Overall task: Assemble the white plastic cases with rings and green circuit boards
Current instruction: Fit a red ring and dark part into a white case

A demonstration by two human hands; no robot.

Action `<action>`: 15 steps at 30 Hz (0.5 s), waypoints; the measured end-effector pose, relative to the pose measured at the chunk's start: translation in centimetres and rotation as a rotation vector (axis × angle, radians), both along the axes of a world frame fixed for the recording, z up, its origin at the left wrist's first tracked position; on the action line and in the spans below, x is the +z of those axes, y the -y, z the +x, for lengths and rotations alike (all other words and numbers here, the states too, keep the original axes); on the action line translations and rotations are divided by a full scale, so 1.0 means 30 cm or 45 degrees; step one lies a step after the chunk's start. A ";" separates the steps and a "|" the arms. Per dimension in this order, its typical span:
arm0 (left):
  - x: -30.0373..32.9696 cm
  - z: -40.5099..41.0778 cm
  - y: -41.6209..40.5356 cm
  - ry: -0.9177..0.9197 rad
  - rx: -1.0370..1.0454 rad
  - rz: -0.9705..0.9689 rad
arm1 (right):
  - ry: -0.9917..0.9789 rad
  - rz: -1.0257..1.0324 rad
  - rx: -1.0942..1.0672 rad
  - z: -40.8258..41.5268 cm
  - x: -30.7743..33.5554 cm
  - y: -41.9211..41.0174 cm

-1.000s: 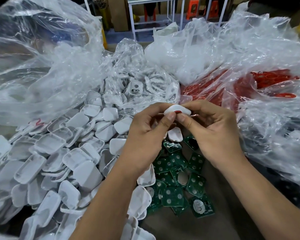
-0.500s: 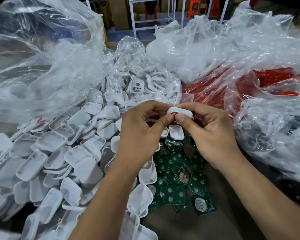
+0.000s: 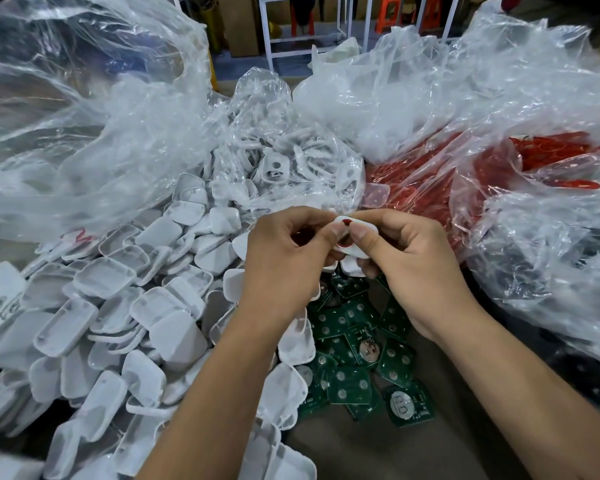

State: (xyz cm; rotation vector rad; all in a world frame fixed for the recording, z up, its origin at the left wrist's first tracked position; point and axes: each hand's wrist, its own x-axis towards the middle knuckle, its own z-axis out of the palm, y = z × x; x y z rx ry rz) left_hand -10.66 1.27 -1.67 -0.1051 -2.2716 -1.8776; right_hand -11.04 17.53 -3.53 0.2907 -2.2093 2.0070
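Both hands meet at the middle of the view around one small white plastic case [image 3: 358,227] with a red ring showing at its edges. My left hand [image 3: 284,258] pinches its left side, thumb on top. My right hand [image 3: 413,261] grips its right side, thumb pressed across the front. Below the hands lies a heap of green circuit boards [image 3: 357,355]. To the left spreads a big pile of white case halves [image 3: 118,306]. The red rings [image 3: 430,188] fill a clear bag to the right.
Crumpled clear plastic bags [image 3: 84,133] rise on the left and right. A middle bag holds white ring frames [image 3: 284,164]. Bare brown table [image 3: 378,452] shows at the bottom. A white metal rack [image 3: 305,26] stands far behind.
The case has tilted in my fingers, showing more of its front and the red ring. Both thumbs have shifted onto its face. The hands stay in nearly the same place.
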 end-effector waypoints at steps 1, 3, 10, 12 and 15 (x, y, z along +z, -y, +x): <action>-0.001 0.000 0.002 0.031 0.001 0.047 | 0.058 -0.070 0.038 -0.002 0.000 0.001; -0.004 -0.001 0.003 0.063 -0.001 0.138 | 0.144 -0.198 0.104 -0.005 0.006 0.001; 0.001 0.014 -0.029 0.078 -0.066 0.336 | 0.130 -0.281 0.064 -0.013 0.036 -0.027; 0.007 0.014 -0.032 0.038 -0.021 0.356 | 0.099 -0.280 0.018 -0.015 0.054 -0.051; 0.014 0.004 -0.012 0.023 0.074 0.428 | 0.060 -0.349 -0.111 -0.028 0.081 -0.114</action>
